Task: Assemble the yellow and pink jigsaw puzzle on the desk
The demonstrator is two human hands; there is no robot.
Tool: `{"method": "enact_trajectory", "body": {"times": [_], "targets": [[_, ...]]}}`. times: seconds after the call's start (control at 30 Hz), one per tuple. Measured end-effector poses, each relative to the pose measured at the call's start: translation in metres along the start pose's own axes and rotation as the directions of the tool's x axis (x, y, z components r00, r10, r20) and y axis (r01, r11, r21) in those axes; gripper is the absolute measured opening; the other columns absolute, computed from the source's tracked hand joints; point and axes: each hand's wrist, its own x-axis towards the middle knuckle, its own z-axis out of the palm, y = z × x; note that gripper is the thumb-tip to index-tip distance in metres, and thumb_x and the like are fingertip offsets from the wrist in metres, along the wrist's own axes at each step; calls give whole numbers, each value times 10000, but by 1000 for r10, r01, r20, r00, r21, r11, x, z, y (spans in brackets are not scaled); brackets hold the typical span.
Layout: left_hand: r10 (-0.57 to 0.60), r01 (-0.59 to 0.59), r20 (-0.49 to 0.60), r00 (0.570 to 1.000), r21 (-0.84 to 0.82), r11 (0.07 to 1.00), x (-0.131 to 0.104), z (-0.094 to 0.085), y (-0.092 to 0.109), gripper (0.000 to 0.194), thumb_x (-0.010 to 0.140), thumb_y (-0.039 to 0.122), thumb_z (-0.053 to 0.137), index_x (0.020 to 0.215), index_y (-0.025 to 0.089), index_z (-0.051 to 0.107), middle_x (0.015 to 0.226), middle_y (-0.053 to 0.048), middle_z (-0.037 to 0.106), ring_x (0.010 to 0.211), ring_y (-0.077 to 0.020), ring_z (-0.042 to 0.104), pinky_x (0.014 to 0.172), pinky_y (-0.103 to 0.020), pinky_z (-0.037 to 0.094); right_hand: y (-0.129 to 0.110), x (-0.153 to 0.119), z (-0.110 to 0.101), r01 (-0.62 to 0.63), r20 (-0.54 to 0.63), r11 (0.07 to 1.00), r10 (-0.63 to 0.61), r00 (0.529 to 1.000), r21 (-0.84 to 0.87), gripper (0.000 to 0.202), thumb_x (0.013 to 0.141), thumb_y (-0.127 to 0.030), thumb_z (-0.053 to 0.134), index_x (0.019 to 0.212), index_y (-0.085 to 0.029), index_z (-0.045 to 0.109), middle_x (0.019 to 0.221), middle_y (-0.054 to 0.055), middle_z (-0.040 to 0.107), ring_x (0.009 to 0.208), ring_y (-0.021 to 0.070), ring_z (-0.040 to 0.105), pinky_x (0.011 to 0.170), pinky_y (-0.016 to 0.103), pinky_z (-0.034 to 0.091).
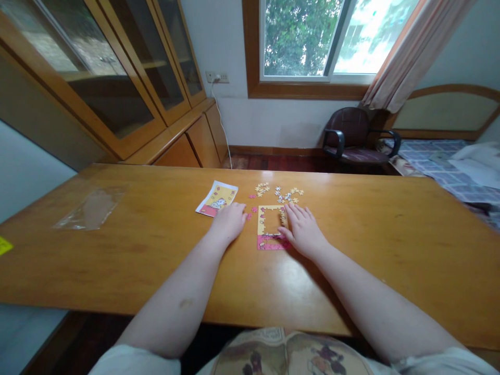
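A partly joined jigsaw puzzle (pixel 260 221) lies flat on the table, its yellow and pink border around a bare middle. My right hand (pixel 304 229) rests palm down over the puzzle's right edge, fingers stretched out and thumb apart, partly covering that side. To the left, my left hand (pixel 230 221) lies low on the table with nothing visible in it, between the picture sheet (pixel 219 198) and some loose pink puzzle pieces (pixel 254 209). Its fingertips are close to those pieces; whether they touch is unclear. Beyond the puzzle sit loose yellow pieces (pixel 261 189) and white patterned pieces (pixel 281 198).
A clear plastic bag (pixel 94 209) lies on the left of the wooden table (pixel 390 234), and a yellow item (pixel 5 245) is at its left edge. Behind stand a glass-door cabinet (pixel 164 120), an armchair (pixel 351 135) and a bed (pixel 441 166).
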Motion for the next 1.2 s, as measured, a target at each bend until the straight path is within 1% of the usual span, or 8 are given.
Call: {"method": "enact_trajectory", "body": {"times": [0.1, 0.2, 0.37, 0.6, 0.87, 1.03, 1.13, 1.2], "targets": [[38, -38, 15, 999, 20, 999, 5, 1, -5, 266, 903, 291, 457, 1014, 186, 675, 1036, -104, 669, 988, -239, 614, 833, -328, 466, 6, 4, 1, 17, -102, 997, -9, 995, 74, 591, 947, -487, 367, 1408, -124, 438, 1416, 158, 491, 1294, 289, 441, 1124, 481, 249], [60, -60, 5, 998, 27, 998, 7, 8, 0, 281, 903, 354, 474, 952, 194, 699, 982, -91, 663, 941, -220, 608, 806, -310, 467, 11, 7, 4, 45, -148, 989, -23, 989, 141, 506, 953, -455, 380, 1338, -155, 515, 1330, 143, 571, 1221, 288, 502, 1095, 492, 289], [42, -42, -31, 999, -4, 999, 12, 19, 2, 271, 895, 309, 482, 954, 188, 717, 981, -92, 664, 946, -212, 603, 817, -298, 468, 14, 8, 6, 70, -175, 975, -33, 984, 212, 460, 957, -438, 393, 1280, -154, 556, 1284, 133, 600, 1189, 285, 518, 1090, 484, 299], [50, -52, -23, 998, -90, 995, 14, 21, -7, 203, 828, 184, 507, 885, 192, 702, 972, -70, 676, 918, -204, 606, 799, -300, 471, 14, 8, 3, 101, -155, 961, -62, 986, 257, 455, 955, -446, 401, 1279, -165, 555, 1257, 132, 609, 1169, 279, 518, 1062, 471, 340], [28, -28, 5, 1000, -55, 998, 13, 20, -5, 182, 854, 204, 499, 934, 215, 662, 967, -66, 692, 929, -230, 616, 778, -328, 464, 14, 8, 4, 119, -171, 953, -73, 983, 280, 433, 953, -428, 422, 1261, -156, 558, 1242, 129, 615, 1164, 269, 526, 1036, 437, 381], [2, 2, 66, 998, -58, 998, 13, 24, -5, 189, 862, 189, 499, 1009, 191, 619, 1016, -95, 675, 969, -251, 611, 822, -351, 461, 16, 8, 8, 132, -193, 946, -76, 978, 296, 419, 946, -424, 442, 1256, -169, 559, 1227, 123, 625, 1158, 272, 539, 1021, 443, 401], [5, 4, 92, 996, -102, 995, 12, 26, -7, 217, 862, 161, 498, 1057, 177, 590, 1064, -108, 659, 981, -255, 610, 840, -366, 459, 17, 8, 9, 132, -192, 944, -75, 979, 303, 411, 945, -420, 445, 1258, -178, 558, 1236, 122, 622, 1168, 276, 537, 1023, 448, 402], [23, -9, 74, 997, -182, 983, 13, 27, -8, 227, 842, 129, 513, 1052, 173, 584, 1057, -99, 655, 952, -233, 617, 830, -346, 463, 17, 8, 10, 129, -191, 942, -71, 979, 311, 406, 944, -417, 448, 1260, -186, 556, 1241, 119, 620, 1174, 276, 535, 1026, 447, 401]]}}
